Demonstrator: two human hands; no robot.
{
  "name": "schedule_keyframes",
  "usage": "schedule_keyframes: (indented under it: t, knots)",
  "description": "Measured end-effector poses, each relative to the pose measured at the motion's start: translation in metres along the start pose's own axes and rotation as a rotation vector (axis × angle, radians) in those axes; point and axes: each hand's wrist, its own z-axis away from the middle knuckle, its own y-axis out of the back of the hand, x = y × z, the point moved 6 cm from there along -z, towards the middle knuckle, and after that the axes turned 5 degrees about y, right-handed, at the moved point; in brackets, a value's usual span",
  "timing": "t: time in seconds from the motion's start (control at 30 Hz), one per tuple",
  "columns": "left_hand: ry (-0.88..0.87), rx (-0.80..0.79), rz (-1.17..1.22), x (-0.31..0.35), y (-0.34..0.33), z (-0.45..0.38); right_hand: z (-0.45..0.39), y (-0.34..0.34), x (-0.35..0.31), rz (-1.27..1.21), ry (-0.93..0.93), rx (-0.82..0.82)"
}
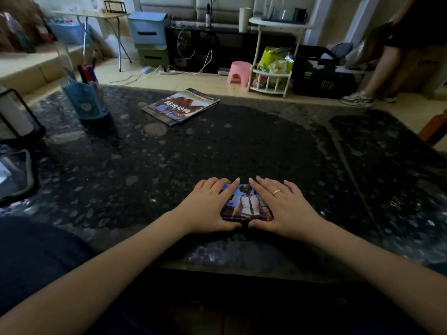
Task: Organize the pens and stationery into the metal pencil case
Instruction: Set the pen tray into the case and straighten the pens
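Pressing down on the closed metal pencil case [246, 204], both hands lie flat over its printed lid at the near middle of the tabletop [242, 141]. The left hand [210, 206] covers the left end, fingers straight on top and thumb against the near edge; the right hand [285, 206], wearing a ring, mirrors it on the right end. Neither hand carries anything else. This looks like either the closing step or the moment before opening; I cannot tell which, as no loose pens show near the case. If more is to go in, the lid must be lifted first.

Far left stands a blue pen holder [84, 100] with markers, well apart from the case; a magazine [181, 105] lies farther right. The tabletop is dark speckled stone. Beyond it sit a pink stool [238, 71] and a person [387, 56] standing at far right.
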Motion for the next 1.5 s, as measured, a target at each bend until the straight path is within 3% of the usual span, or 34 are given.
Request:
schedule_keyframes:
  t: [0.13,0.3,0.7,1.2,1.5]
  knots:
    - [0.003,-0.018,-0.015,0.001,0.002,-0.001,0.003,-0.005,0.004,-0.077,-0.109,0.077]
    - [0.021,-0.044,0.0,0.004,0.004,0.004,0.002,0.001,0.009,-0.145,-0.067,0.231]
    - [0.037,-0.082,-0.092,-0.011,0.004,0.004,-0.015,0.001,-0.002,-0.016,0.065,0.048]
    - [0.416,-0.114,-0.297,-0.252,0.027,0.022,-0.253,0.038,-0.138,0.005,0.397,0.036]
    - [0.579,-0.05,-0.221,-0.37,0.017,-0.006,-0.367,0.05,-0.179,-0.032,0.372,0.029]
